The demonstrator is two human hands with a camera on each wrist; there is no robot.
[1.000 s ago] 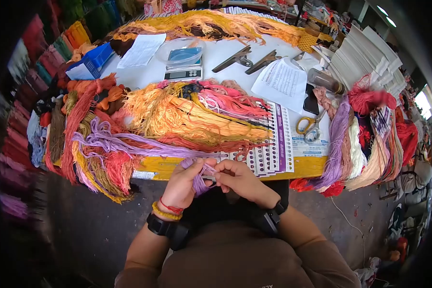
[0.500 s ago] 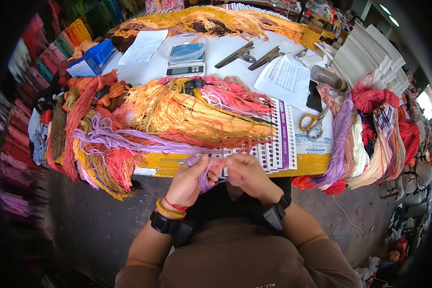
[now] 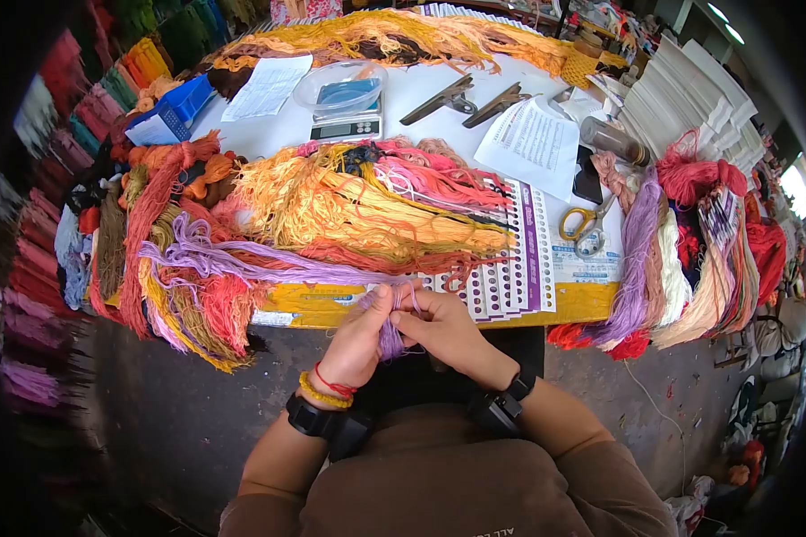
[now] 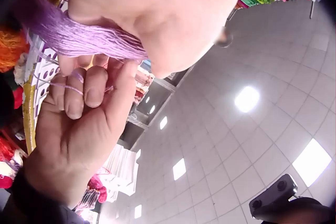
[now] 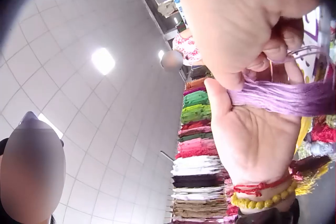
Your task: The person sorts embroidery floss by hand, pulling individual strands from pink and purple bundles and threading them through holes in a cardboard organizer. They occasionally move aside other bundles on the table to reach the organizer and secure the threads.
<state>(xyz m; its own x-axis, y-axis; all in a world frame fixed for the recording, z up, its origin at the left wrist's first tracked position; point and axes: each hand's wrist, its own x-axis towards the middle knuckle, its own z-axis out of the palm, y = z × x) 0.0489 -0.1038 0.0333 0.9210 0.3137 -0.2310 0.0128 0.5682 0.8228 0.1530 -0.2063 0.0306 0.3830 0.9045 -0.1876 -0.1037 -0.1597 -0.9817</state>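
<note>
A bundle of purple thread [image 3: 390,341] [image 4: 86,37] [image 5: 294,97] is held between both hands at the table's front edge. My left hand [image 3: 354,345] [image 4: 157,19] [image 5: 257,134] grips the bundle, its thumb against the strands. Beside it, my right hand [image 3: 452,336] [image 4: 79,124] [image 5: 236,19] has curled fingers that pinch loose purple strands, close to the left fingertips. Part of the bundle is hidden behind the fingers. More purple thread [image 3: 242,261] lies across the table just behind the hands.
Orange yarn [image 3: 331,210] covers the table's middle over punched cards [image 3: 530,251]. Scissors [image 3: 587,228], a phone [image 3: 587,179] and papers [image 3: 533,148] lie at the right. A scale [image 3: 346,129], metal clips [image 3: 439,100] and a blue box [image 3: 172,112] stand farther back.
The right hand moved away from the left with strands stretched between them, then came back against it. The bundle has turned slightly and the view has shifted a little.
</note>
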